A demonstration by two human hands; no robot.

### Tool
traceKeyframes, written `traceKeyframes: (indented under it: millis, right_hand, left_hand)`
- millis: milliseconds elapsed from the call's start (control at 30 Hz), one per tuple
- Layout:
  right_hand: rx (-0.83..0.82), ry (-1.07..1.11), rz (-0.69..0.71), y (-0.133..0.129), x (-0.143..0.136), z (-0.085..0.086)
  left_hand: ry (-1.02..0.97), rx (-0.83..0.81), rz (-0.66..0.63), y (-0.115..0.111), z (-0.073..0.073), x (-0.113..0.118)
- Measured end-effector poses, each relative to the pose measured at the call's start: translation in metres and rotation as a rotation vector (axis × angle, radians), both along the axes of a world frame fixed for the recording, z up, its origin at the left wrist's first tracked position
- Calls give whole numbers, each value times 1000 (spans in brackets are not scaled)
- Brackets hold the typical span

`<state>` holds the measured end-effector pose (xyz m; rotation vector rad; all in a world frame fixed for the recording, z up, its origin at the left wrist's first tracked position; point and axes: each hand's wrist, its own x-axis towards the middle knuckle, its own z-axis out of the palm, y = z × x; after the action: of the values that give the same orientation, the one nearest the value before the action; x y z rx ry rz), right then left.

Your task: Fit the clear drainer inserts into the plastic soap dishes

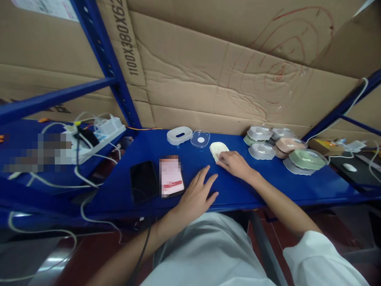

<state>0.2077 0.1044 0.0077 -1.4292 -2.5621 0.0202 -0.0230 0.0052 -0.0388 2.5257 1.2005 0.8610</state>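
Observation:
A small cream-coloured dish with rounded corners (218,148) lies on the blue table. My right hand (237,163) has its fingers curled together over the dish's near right edge; the fingertips are partly hidden. To the left, my left hand (198,192) rests low over the table with fingers spread, holding nothing. A lit phone (175,174), its screen blurred, lies just beyond that hand's left side. Behind these are a white case with an oval slot (172,137) and a clear lid with a round white spot (195,139), side by side.
Several lidded containers, among them a green one (308,159) and a peach one (287,145), stand grouped at right. A dark flat device (143,182) lies at left. Power strips (86,153) and loose cables fill the left side. Cardboard (190,79) backs the blue table (256,190).

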Motion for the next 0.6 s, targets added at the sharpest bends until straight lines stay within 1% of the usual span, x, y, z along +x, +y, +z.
traceKeyframes:
  millis: [100, 167, 233, 300, 367, 433, 500, 533, 600]
  right_hand:
    - [-179, 134, 214, -21, 25, 12]
    - [-252, 204, 314, -31, 41, 25]
    - [-250, 288, 318, -29, 48, 37]
    - [-181, 361, 281, -12, 40, 46]
    - [-82, 371, 267, 20, 16, 48]
    - [-13, 297, 303, 58, -21, 43]
    - [27, 164, 304, 94, -65, 35]
    - [41, 79, 277, 109, -87, 31]
    - [55, -52, 240, 129, -124, 24]
  left_hand:
    - [-27, 35, -5, 0, 1, 0]
    - [-34, 42, -10, 0, 0, 1]
    - [-17, 48, -22, 1, 0, 1]
    - [23, 64, -48, 2, -1, 1]
    - [75, 89, -92, 2, 1, 1]
    - [127, 112, -140, 1, 4, 0]
    - [171, 120, -168, 0, 9, -2]
    - [188, 121, -176, -1, 11, -2]
    - [209, 122, -187, -4, 15, -4]
